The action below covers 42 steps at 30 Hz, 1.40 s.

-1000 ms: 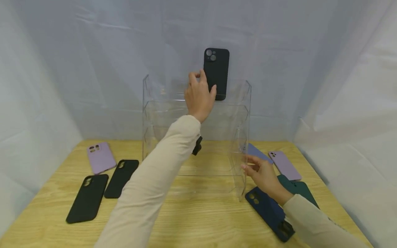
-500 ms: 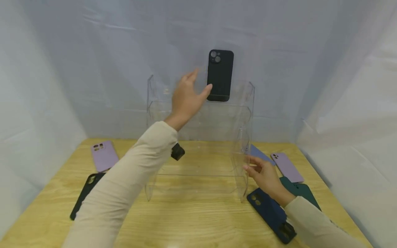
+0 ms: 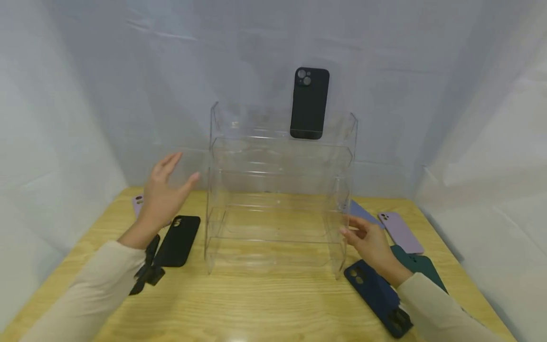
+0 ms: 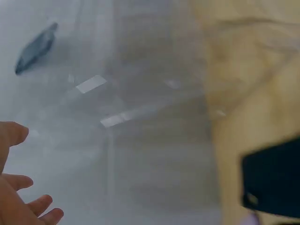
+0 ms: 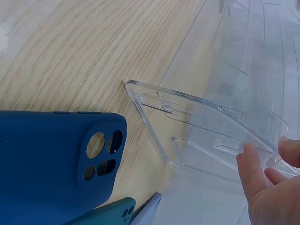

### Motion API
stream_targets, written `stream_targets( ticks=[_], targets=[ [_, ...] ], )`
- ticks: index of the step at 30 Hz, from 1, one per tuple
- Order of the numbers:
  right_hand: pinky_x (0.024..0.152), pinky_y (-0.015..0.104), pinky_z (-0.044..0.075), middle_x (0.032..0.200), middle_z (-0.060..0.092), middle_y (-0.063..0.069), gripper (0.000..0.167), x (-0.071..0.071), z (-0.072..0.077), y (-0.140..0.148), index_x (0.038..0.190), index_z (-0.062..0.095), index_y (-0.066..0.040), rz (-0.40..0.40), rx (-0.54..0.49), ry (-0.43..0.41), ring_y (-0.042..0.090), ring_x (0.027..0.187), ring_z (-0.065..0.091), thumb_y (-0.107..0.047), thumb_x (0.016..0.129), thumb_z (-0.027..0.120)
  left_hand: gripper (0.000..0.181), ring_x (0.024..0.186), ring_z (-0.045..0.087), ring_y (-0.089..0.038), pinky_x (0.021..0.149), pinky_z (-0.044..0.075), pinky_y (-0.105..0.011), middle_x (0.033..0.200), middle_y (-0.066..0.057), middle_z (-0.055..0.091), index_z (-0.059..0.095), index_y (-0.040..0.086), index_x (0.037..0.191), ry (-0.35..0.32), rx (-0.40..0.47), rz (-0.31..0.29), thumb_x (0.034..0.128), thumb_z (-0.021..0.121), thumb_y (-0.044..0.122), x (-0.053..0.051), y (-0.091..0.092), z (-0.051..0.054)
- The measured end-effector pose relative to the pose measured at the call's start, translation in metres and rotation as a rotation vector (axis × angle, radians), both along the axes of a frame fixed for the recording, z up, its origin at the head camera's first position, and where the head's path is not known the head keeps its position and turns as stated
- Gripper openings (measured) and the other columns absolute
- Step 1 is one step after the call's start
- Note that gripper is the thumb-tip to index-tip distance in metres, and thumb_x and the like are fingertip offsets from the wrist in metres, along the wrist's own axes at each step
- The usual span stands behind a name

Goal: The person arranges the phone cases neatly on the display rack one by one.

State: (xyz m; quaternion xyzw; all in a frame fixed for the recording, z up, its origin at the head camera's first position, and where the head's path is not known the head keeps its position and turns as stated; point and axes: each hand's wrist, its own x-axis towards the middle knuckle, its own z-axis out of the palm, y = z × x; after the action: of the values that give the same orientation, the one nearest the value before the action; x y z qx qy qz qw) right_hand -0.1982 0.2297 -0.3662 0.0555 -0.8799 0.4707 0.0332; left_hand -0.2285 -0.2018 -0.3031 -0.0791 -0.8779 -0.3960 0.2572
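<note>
A clear acrylic tiered rack (image 3: 282, 241) stands mid-table. On its top tier a black phone case (image 3: 309, 104) leans upright, right of centre, its camera cutouts at the upper left. My left hand (image 3: 164, 194) hovers left of the rack, fingers and thumb spread, holding nothing. Beneath that hand lies a black phone case (image 3: 178, 241); a second black case is mostly hidden by the wrist. Over at the rack's right side panel, my right hand (image 3: 373, 247) pinches the panel's edge (image 5: 262, 143) between thumb and fingers.
At right lie a dark blue case (image 3: 372, 294), a green case (image 3: 420, 268), a light purple case (image 3: 400, 232) and a periwinkle blue case (image 3: 363, 213). Part of another purple case (image 3: 137, 204) shows behind my left hand. White sheeting (image 3: 256, 47) encloses the table's back and sides.
My left hand has drawn away from the black phone case on the top tier, down and left past the rack. That case stays upright there. My right hand remains at the side panel.
</note>
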Motion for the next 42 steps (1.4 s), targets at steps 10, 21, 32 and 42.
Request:
stream_targets(
  ticks=[10,21,32,42],
  targets=[
    [0.081,0.034,0.058,0.133,0.053,0.027,0.05,0.0,0.001,0.004,0.138,0.048,0.003,0.003,-0.001,-0.012,0.036,0.103,0.065,-0.019,0.095,0.062,0.073,0.116,0.033,-0.064,0.089,0.034,-0.073,0.132,-0.048,0.03,0.03,-0.015,0.142,-0.28,-0.238,0.116,0.0914,0.065,0.024,0.033,-0.087,-0.097],
    [0.082,0.036,0.058,0.133,0.053,0.028,0.049,-0.001,0.001,0.001,0.138,0.048,0.002,0.012,0.0,-0.015,0.036,0.103,0.065,-0.02,0.095,0.062,0.097,0.105,0.046,-0.064,0.077,0.048,-0.064,0.122,-0.048,0.043,0.029,-0.027,0.133,-0.535,-0.403,0.128,0.0866,0.066,0.049,0.042,-0.119,-0.134],
    [0.081,0.033,0.058,0.132,0.054,0.027,0.047,-0.002,-0.003,0.005,0.137,0.049,0.001,0.039,-0.009,0.002,0.036,0.104,0.065,-0.017,0.095,0.062,0.096,0.086,0.057,-0.054,0.055,0.052,-0.045,0.121,-0.045,0.047,0.035,-0.022,0.134,-0.591,-0.368,0.203,0.0787,0.073,0.047,0.04,-0.111,-0.127],
    [0.084,0.04,0.057,0.133,0.053,0.027,0.049,0.001,-0.005,0.012,0.139,0.047,0.0,0.022,-0.005,-0.008,0.034,0.103,0.065,-0.018,0.096,0.061,0.083,0.103,0.048,-0.059,0.075,0.045,-0.066,0.124,-0.045,0.045,0.034,-0.017,0.139,-0.203,-0.225,0.21,0.0802,0.074,0.026,0.041,-0.082,-0.068]
  ],
)
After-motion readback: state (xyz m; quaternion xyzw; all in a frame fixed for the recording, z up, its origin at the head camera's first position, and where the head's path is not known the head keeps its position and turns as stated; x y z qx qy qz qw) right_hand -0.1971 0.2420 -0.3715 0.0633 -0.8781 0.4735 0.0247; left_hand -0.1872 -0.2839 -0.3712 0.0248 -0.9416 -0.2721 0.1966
